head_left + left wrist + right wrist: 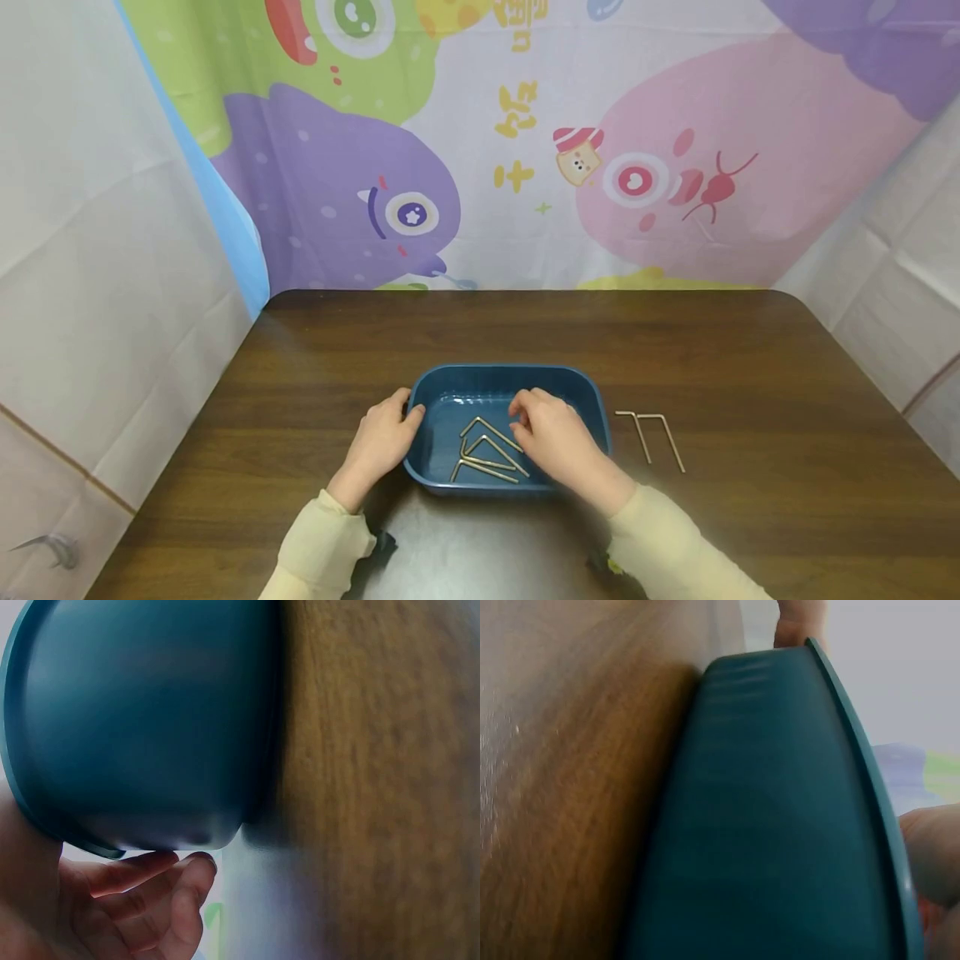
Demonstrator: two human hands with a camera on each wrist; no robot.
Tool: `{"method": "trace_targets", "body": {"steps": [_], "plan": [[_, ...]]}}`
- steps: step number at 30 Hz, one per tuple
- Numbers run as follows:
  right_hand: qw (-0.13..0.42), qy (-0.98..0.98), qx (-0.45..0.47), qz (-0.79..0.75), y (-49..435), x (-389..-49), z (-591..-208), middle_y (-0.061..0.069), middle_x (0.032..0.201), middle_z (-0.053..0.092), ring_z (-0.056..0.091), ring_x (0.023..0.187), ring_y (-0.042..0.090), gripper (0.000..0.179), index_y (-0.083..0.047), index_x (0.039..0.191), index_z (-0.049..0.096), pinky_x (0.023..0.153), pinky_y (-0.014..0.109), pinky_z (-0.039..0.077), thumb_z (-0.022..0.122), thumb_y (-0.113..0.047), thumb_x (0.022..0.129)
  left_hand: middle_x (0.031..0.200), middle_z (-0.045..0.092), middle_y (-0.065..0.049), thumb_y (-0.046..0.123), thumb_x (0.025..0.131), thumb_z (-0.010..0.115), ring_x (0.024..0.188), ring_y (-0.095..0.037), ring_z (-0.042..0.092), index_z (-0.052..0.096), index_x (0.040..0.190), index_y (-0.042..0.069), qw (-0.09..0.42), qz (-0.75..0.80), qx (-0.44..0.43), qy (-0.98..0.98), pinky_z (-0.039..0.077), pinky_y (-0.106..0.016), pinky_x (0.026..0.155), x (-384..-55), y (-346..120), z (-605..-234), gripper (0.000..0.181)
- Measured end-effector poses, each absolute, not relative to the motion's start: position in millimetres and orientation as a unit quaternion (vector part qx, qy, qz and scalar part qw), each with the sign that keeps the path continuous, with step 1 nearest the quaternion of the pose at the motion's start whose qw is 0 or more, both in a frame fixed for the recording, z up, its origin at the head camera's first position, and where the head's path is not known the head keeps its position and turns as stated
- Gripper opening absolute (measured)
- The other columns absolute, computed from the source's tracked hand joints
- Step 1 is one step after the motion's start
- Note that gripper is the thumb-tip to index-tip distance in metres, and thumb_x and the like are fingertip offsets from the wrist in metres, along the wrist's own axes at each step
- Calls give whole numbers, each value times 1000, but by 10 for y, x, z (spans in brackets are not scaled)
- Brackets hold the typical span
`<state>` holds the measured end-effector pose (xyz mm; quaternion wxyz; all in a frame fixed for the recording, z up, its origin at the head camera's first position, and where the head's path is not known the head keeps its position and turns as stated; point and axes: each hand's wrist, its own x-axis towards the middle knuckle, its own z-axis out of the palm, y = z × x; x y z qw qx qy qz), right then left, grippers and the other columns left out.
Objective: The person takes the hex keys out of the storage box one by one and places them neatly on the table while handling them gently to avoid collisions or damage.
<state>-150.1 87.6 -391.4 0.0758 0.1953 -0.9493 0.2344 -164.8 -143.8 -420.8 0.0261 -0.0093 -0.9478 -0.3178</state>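
A blue rectangular tub (510, 490) stands on the table, with several L-shaped metal hex keys (491, 461) lying in its left and middle part. My left hand (382, 437) grips the tub's left end, thumb over the rim and fingers against the outside wall; those fingers (135, 874) show in the left wrist view. Over the tub's right half is my right hand (558, 437), its fingers loosely bent, close to the end of one hex key. I see nothing between its thumb and fingers. The tub's wall (765, 810) hides most of this hand in the right wrist view.
Two more L-shaped hex keys (662, 437) lie side by side on the brown wooden table (750, 367), right of the tub. A cartoon-printed curtain (510, 225) hangs behind the table's far edge. Pale panels (112, 208) flank both sides.
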Motion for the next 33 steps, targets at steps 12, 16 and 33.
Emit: {"method": "trace_targets", "body": {"steps": [12,16,33], "plan": [[39,-951,216,216,770,-1512,-4043,-2,69,51,46,59,11,11,-7,86,62,54,25,40,66,-7,76,107,63,-13,27,91,49,96,-29,60,57,114,6,25,-317,-7,-948,46,-46,79,-1652,-1440,-4202,32],[32,-954,216,206,752,-1527,-4069,-1,70,53,48,60,12,12,-7,86,62,55,27,41,67,-7,75,107,63,-14,26,90,49,95,-29,60,57,113,6,26,-318,-9,-948,46,-46,79,-1650,-1435,-4194,31],[-1,-957,223,185,728,-1558,-4131,5,71,59,54,64,18,11,-6,79,59,59,35,44,68,-5,72,107,63,-13,27,91,48,95,-28,60,57,114,7,19,-324,-4,-946,47,-45,78,-1649,-1433,-4192,32]]}}
